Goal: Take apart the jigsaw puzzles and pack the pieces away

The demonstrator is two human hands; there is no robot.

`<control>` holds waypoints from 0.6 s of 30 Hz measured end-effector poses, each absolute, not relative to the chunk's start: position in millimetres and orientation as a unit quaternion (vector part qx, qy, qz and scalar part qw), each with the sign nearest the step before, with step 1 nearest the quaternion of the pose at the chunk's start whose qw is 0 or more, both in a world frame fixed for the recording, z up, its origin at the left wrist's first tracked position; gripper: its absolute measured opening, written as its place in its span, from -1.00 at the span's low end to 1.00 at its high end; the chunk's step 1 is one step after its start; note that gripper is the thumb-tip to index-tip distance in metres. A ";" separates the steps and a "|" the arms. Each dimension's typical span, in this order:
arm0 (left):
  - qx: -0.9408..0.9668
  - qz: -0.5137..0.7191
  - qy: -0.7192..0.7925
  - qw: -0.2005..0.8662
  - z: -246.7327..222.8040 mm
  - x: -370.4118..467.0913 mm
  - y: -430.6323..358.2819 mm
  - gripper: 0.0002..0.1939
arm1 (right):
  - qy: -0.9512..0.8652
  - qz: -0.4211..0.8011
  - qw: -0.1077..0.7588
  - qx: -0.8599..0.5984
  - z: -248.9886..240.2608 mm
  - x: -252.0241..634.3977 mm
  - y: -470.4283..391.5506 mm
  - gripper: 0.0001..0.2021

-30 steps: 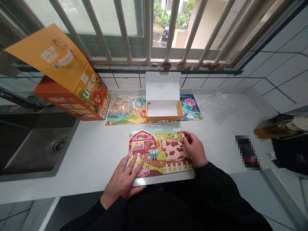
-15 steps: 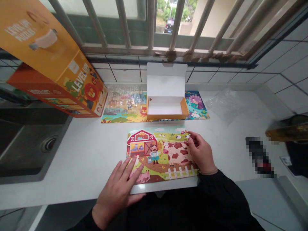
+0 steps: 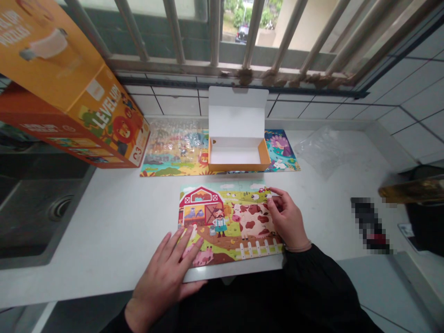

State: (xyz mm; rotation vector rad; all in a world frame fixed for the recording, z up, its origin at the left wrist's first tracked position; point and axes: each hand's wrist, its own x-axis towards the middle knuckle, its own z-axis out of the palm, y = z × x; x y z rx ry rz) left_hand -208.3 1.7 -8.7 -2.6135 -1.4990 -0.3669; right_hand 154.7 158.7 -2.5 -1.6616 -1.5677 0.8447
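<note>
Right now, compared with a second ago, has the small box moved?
No; against the wall tiles behind, the small box keeps its place. The view shifted.

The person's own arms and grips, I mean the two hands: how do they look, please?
Both long fabric sleeves are plain black. The left grip, a human hand, wears no glove. The right grip, also ungloved, has a thin, pale wristband.

On your left, the box (image 3: 109, 122) says "LEVEL UP!" in big white letters on its front, and "03" stands near that panel's lower corner. On its raised flap (image 3: 64, 69) you can make out "UP!" above "ZZLES", the first letters cut off at the view's edge. Small white lettering on its side (image 3: 31, 108) is too blurred.
</note>
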 end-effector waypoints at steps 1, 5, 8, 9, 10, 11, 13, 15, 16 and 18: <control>-0.863 -0.115 -0.489 0.055 -9.2 -209.1 1.3 -0.12 | -0.606 0.327 0.346 -0.638 -2.5 154.7 158.5 -0.49; -0.862 -0.112 -0.492 0.048 -12.3 -211.9 0.1 -0.08 | -0.608 0.337 0.351 -0.628 -4.0 155.4 158.0 -0.48; -0.861 -0.117 -0.494 0.043 -13.8 -212.3 -0.1 -0.07 | -0.611 0.331 0.350 -0.629 -5.5 156.8 157.9 -0.48; -0.861 -0.116 -0.494 0.045 -13.9 -212.2 0.0 -0.07 | -0.613 0.326 0.347 -0.630 -5.6 157.2 157.8 -0.48; -0.862 -0.113 -0.492 0.047 -13.9 -212.1 0.1 -0.07 | -0.617 0.321 0.343 -0.632 -5.4 157.4 157.7 -0.48; -0.863 -0.112 -0.490 0.051 -13.9 -212.1 0.3 -0.07 | -0.620 0.317 0.338 -0.633 -4.8 157.5 157.5 -0.48; -0.865 -0.113 -0.486 0.058 -14.1 -212.1 0.4 -0.08 | -0.628 0.307 0.326 -0.636 -2.5 156.8 156.6 -0.47; -0.866 -0.113 -0.483 0.065 -14.5 -212.4 0.4 -0.09 | -0.633 0.299 0.317 -0.640 0.5 155.5 155.3 -0.46; -0.866 -0.112 -0.482 0.068 -14.6 -212.6 0.3 -0.10 | -0.631 0.298 0.316 -0.643 1.8 154.7 154.5 -0.44; -0.867 -0.108 -0.480 0.072 -14.7 -213.1 0.4 -0.10 | -0.619 0.300 0.323 -0.650 3.3 153.8 153.1 -0.39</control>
